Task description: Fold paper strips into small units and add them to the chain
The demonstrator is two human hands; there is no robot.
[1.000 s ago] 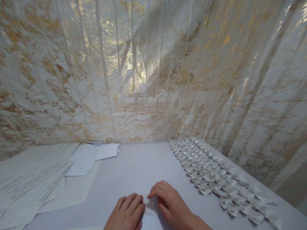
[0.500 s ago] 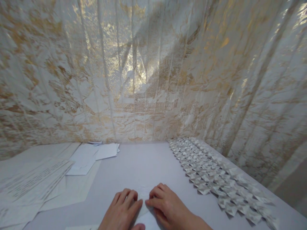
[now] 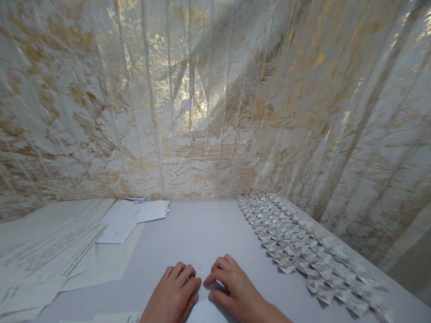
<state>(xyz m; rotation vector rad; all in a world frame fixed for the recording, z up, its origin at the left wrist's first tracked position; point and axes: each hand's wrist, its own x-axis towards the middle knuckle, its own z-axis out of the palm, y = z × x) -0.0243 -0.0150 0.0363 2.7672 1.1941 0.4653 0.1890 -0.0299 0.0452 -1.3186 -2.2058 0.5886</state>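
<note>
A white sheet of paper (image 3: 206, 312) lies on the table at the bottom centre, partly covered by both hands. My left hand (image 3: 175, 291) rests at its left side, fingers curled and pressed together; whether anything is pinched there is hidden. On the right side, my right hand (image 3: 232, 287) is bent over the sheet, its thumb and index finger apart with a gap between them. The fingertips of the two hands nearly meet above the paper.
Several rows of small folded paper pieces (image 3: 292, 242) run along the table's right side. Printed sheets (image 3: 43, 251) lie at the left, with white paper pieces (image 3: 121, 220) behind them. A patterned curtain (image 3: 202, 98) hangs at the table's back edge.
My right thumb and index finger have moved apart. My left thumb has drawn in beside its fingers. The view has shifted slightly.
</note>
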